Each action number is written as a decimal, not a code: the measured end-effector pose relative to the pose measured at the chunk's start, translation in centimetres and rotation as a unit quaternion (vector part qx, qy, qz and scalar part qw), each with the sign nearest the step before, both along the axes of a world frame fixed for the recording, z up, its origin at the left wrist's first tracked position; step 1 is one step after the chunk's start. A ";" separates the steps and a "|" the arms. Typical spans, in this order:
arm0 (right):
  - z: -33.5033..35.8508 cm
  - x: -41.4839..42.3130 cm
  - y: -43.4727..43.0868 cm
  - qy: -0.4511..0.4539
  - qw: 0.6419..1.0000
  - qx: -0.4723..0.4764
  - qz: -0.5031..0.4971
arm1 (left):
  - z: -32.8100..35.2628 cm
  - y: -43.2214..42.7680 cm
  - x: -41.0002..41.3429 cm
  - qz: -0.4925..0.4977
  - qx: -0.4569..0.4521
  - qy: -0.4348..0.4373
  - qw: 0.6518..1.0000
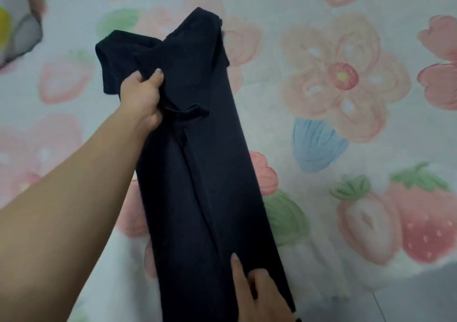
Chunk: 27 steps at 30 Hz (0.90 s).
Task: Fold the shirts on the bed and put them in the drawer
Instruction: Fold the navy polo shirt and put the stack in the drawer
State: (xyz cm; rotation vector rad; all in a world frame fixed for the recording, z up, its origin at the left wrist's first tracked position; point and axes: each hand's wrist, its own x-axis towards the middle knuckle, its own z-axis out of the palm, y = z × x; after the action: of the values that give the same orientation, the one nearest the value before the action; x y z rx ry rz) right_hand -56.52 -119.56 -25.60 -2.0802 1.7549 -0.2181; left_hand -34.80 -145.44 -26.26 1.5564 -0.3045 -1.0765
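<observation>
Navy-black shirt (210, 173) lies on the bed (346, 50), folded lengthwise into one long narrow strip that runs from the top centre of the view down to the bottom edge. The hem end is cut off by the frame, so I can't see where the strip stops. The fabric is so dark that layers and seams barely read; only a long crease down the middle and a small bunched fold beside the left wrist show. The collar end at the top is soft and hard to make out.

Top-left corner: a blurred grey-white object (17, 25) with a yellow patch, cut off by the frame, so I can't tell what it is. Bottom-right corner: a plain grey patch (420, 299) past the bed's edge, too blurred to name.

The bed cover is pale with a pink strawberry and flower print, green leaves and one blue shape.

Left hand (142, 99) — fingers and thumb curled round a bunch of cloth at the strip's left edge, where the short sleeve (116, 57) sticks out to the left. It has a firm hold, and the fingertips are buried in the fabric.

Right hand (262, 294) — flat on the near end of the strip, fingers straight and gripping nothing. The index finger (236, 265) points up along the cloth. The wrist is cut off at the bottom edge, and the dark speck beside it is too small to identify.
</observation>
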 end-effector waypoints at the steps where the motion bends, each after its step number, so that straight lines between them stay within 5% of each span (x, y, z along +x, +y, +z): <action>1: -0.3 0.4 0.5 0.012 1.000 0.025 -0.008 | -0.3 0.3 0.3 -0.002 0.003 0.013 1.000; 4: -0.4 1.5 0.5 0.061 0.988 0.139 0.028 | -1.2 1.0 1.1 0.008 0.013 0.017 1.000; 6: 0.1 1.0 -0.2 0.063 0.989 0.116 0.063 | -1.4 1.5 1.8 0.000 0.045 -0.141 0.989; 10: 2.0 1.8 -4.6 -0.070 0.996 -0.038 0.025 | -1.6 6.4 0.7 -0.079 -0.006 -0.519 0.851; 17: -4.7 3.4 -10.0 0.094 0.984 0.029 0.148 | -6.5 19.7 -6.5 -0.328 0.166 -0.621 0.693; 23: -5.0 -3.4 -3.0 0.095 0.967 0.034 0.234 | -5.5 29.2 -8.0 -0.393 0.128 -0.611 0.675; 25: -4.0 -4.4 -2.1 0.061 0.971 0.037 0.227 | -4.6 30.8 -7.9 -0.381 0.125 -0.582 0.708; 27: -2.9 -4.3 -2.4 -0.007 0.989 0.059 0.139 | -3.4 31.1 -7.8 -0.309 0.148 -0.517 0.784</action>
State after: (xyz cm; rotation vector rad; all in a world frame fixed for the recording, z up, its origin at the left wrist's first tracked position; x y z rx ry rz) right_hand -60.86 -121.92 -28.54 -2.1983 1.4127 -0.0469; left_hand -42.57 -114.33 -29.61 2.3175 -1.5473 -0.6179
